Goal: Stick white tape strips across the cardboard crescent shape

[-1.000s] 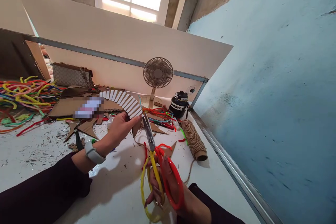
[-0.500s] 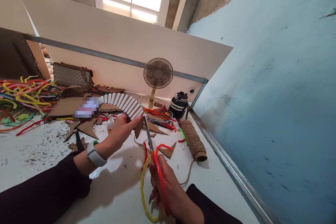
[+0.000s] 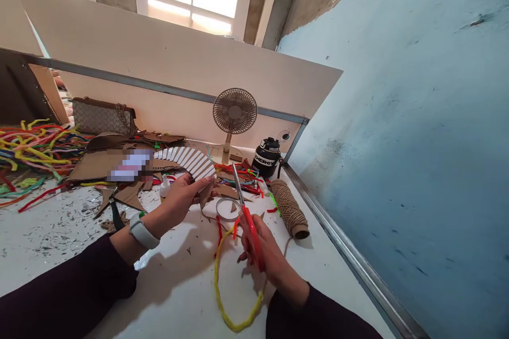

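Note:
My left hand (image 3: 181,198) is closed on the near end of a curved cardboard piece (image 3: 191,161), its face striped with white bands. A grey watch band (image 3: 143,232) circles that wrist. In my right hand (image 3: 260,246) is a pair of scissors (image 3: 250,225) with red handles; the blades point up and away and look closed, apart from the cardboard. Between my hands lie a clear round ring (image 3: 228,209), a long curved yellow pipe cleaner (image 3: 218,286) and short red pieces. Behind my left hand stands a small white bottle (image 3: 164,186).
A roll of twine (image 3: 289,209) lies at the right, near a black bottle (image 3: 266,158). A fan (image 3: 234,111) stands at the back. Colourful pipe cleaners (image 3: 35,151), cardboard scraps (image 3: 131,195) and a handbag (image 3: 104,116) occupy the left. A blue wall (image 3: 417,169) bounds the right side.
My right hand has drawn the scissors rightward, away from the cardboard's end. The clear ring on the table now shows. My left hand keeps its hold, and the view has shifted slightly.

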The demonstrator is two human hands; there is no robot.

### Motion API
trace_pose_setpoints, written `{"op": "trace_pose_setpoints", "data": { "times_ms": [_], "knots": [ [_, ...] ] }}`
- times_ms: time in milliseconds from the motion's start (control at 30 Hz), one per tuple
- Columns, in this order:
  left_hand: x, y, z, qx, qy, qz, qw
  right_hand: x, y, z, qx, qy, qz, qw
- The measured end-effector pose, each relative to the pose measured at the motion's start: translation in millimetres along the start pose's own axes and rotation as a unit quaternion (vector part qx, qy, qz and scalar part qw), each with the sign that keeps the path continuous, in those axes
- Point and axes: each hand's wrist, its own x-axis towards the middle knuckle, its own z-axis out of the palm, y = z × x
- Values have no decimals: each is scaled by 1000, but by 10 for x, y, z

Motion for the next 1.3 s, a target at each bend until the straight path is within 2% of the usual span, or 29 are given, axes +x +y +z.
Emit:
{"op": "trace_pose_setpoints", "data": {
  "times_ms": [33, 67, 133, 167, 200, 267, 367, 433, 500, 533, 600, 667, 733, 767, 867, 967, 1100, 1300],
  "knots": [
    [1, -2, -8, -6, -7, -4, 1000, 28, -40, -71, -84, 35, -5, 996],
    [-2, -2, -11, -7, -17, -9, 1000, 55, -79, -141, -190, 81, -20, 978],
    [-24, 7, -2, 4, -49, -26, 998, 107, -131, -265, -375, 147, -43, 914],
    [-41, 15, 8, 14, -68, -38, 997, 133, -139, -313, -436, 160, -35, 885],
    [-60, 25, 21, 23, -84, -52, 995, 160, -133, -351, -478, 165, -23, 862],
    [-102, 50, 51, 36, -102, -79, 991, 210, -88, -396, -523, 166, 6, 836],
    [-150, 81, 83, 44, -99, -104, 989, 259, 5, -413, -555, 175, 15, 813],
    [-164, 85, 86, 47, -112, -106, 987, 267, 43, -408, -555, 200, -19, 807],
    [-169, 62, 79, 44, -155, -94, 982, 263, 55, -393, -497, 232, -109, 829],
    [-172, 40, 77, 41, -182, -89, 978, 258, 56, -377, -428, 224, -159, 861],
    [-187, -23, 84, 36, -236, -88, 967, 247, 65, -319, -249, 143, -215, 933],
    [-222, -105, 111, 27, -269, -88, 959, 233, 100, -222, -96, 23, -206, 974],
    [-271, -192, 151, 19, -289, -78, 954, 214, 160, -105, -2, -50, -199, 979],
    [-297, -233, 170, 18, -300, -73, 951, 201, 192, -51, 44, -63, -205, 976],
    [-354, -337, 210, 21, -334, -76, 939, 156, 267, 56, 135, -80, -198, 968],
    [-373, -394, 230, 7, -351, -85, 932, 109, 278, 61, 180, -90, -183, 962],
    [-387, -399, 261, -3, -350, -78, 933, 68, 239, 8, 185, -112, -205, 954],
    [-391, -435, 261, -23, -353, -72, 932, 53, 212, 22, 159, -88, -187, 965]
  ]
}}
